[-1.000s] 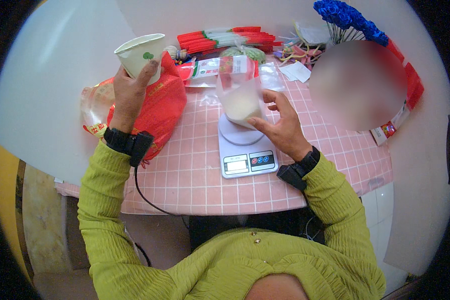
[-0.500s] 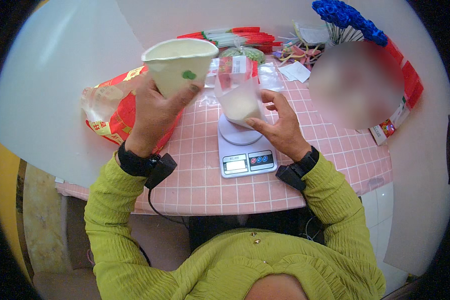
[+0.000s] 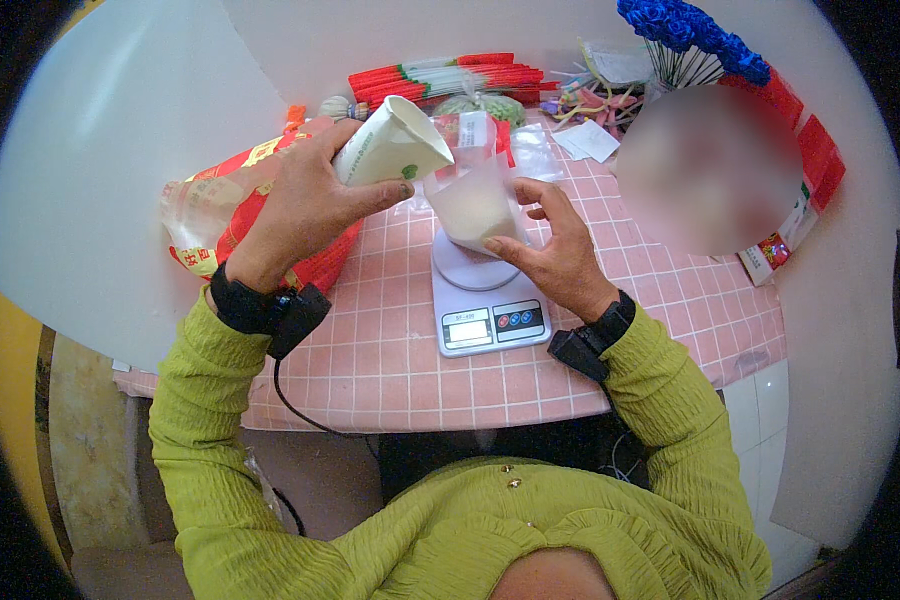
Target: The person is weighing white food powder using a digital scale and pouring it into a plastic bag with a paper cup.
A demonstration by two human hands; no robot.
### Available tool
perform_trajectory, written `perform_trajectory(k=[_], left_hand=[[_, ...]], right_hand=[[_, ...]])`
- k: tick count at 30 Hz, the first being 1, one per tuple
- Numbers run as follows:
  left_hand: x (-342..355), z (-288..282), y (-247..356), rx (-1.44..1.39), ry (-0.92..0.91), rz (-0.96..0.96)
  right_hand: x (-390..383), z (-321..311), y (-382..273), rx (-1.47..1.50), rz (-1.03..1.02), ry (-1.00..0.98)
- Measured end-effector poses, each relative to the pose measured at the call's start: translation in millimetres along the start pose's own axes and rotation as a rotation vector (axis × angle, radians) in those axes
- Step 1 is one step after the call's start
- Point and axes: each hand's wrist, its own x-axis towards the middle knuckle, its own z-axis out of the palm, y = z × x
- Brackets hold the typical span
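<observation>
Paper cup: tilted, gripped in my left hand.
Translucent bag: white contents, pinched by my right hand.
Digital kitchen scale: beneath the bag.

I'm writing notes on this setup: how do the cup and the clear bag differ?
The cup is opaque white with a green mark, while the bag is see-through and shows pale contents.
The cup is tipped toward the bag; the bag is roughly upright over the scale.
The left hand grips the cup; the right hand steadies the bag.
Both are pale and in hand.
</observation>
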Motion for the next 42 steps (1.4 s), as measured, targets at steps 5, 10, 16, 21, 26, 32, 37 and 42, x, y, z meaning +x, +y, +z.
perform_trajectory(k=[5,10,16,21,26,32,37,42], left_hand=[[5.0,-2.6,-3.0,0.071,0.034,0.109],[12.2,-8.8,6.6,0.149,-0.124,0.028],[12.7,-4.9,2.6,0.061,-0.042,0.074],[11.8,-4.8,5.1,0.116,-0.029,0.083],[4.6,5.3,-0.8,0.079,0.037,0.052],[-0.9,16.9,-21.2,-0.45,-0.06,-0.211],[-3.3,23.8,-33.3,-0.773,-0.075,-0.29],[-5.3,23.6,-35.5,-0.933,-0.072,-0.254]], right_hand=[[0.1,0.8,-0.8,0.013,0.014,0.0],[0.1,-3.2,-2.8,0.007,0.036,-0.058],[0.3,-3.5,-3.2,0.012,0.024,-0.056],[-0.1,-3.9,-2.6,0.006,0.02,-0.054],[-0.3,2.1,3.4,0.012,-0.018,0.011],[0.6,0.9,-0.3,0.016,0.034,0.007],[0.7,-2.3,-2.0,0.003,0.081,-0.073],[0.1,-2.0,-1.8,0.0,0.088,-0.078]])
